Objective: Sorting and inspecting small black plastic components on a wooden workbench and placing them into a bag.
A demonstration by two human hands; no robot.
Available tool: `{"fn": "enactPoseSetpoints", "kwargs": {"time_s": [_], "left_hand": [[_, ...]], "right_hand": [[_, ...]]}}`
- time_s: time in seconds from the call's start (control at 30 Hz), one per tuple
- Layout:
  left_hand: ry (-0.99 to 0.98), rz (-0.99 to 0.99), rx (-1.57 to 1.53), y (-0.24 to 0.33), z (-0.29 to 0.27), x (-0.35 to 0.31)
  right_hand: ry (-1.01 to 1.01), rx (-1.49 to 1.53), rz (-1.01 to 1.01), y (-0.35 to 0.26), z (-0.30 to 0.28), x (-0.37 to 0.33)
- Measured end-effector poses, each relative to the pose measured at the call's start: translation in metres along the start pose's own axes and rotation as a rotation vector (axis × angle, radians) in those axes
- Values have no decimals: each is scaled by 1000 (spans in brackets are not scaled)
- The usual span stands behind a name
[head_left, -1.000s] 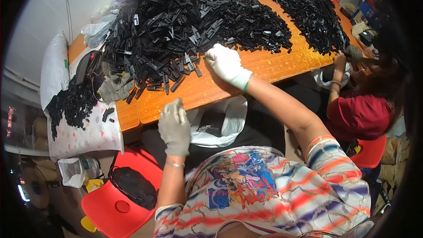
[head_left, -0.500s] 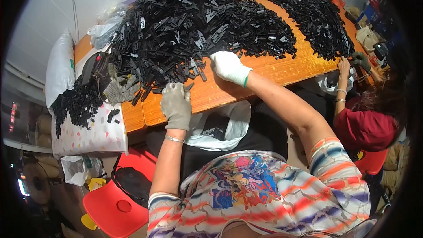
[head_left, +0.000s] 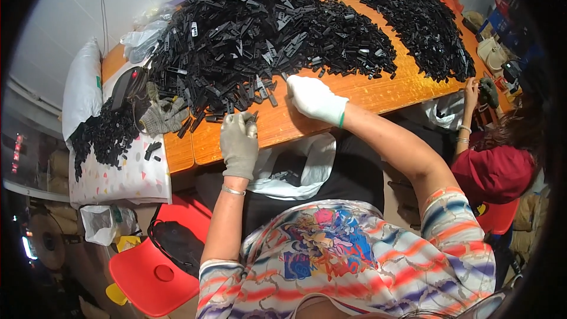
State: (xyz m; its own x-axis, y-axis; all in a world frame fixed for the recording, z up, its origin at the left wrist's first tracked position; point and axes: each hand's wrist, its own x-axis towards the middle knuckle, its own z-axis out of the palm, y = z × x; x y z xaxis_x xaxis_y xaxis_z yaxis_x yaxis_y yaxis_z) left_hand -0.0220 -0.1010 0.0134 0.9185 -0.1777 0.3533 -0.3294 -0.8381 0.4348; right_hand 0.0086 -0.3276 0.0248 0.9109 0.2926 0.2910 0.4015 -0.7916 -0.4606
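Two gloved hands belong to the wearer: one left hand [head_left: 238, 147] and one right hand [head_left: 317, 100]. Black pieces make three heaps, counting merged ones as one: a large heap [head_left: 236, 41], a second heap [head_left: 413, 23] and a smaller heap [head_left: 109, 136]; the pieces themselves are too many to count. There is one bench [head_left: 271, 130], one stuffed white sack [head_left: 84, 85], one open white bag [head_left: 322, 168] on the wearer's lap, one black bag [head_left: 177, 245], two red chairs [head_left: 156, 289] and one co-worker [head_left: 496, 171]. Loose grey gloves [head_left: 162, 117] overlap, their number unclear.
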Motion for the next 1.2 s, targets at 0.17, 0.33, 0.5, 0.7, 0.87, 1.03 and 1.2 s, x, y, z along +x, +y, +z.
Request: {"fn": "enactPoseSetpoints", "kwargs": {"time_s": [0.17, 0.33, 0.5, 0.7, 0.87, 1.03, 1.2], "left_hand": [[14, -312, -834, -6, 4, -13], [-63, -442, -1381, 33, -26, -16], [-132, -481, -1607, 18, -13, -24], [-159, -435, -1583, 27, -20, -28], [-78, -489, -1556, 32, -22, -29], [-64, -415, -1440, 31, -23, -31], [-77, -388, -1478, 33, -26, -29]], "right_hand": [[-100, 412, 344, -67, -27, -9], [-16, 756, 323, -80, -15, -21], [82, 738, 286, -99, -12, -18], [89, 834, 304, -104, -5, -20], [130, 714, 254, -104, 6, -26], [109, 665, 302, -113, -3, -25], [202, 632, 218, -107, 3, -21]]}}
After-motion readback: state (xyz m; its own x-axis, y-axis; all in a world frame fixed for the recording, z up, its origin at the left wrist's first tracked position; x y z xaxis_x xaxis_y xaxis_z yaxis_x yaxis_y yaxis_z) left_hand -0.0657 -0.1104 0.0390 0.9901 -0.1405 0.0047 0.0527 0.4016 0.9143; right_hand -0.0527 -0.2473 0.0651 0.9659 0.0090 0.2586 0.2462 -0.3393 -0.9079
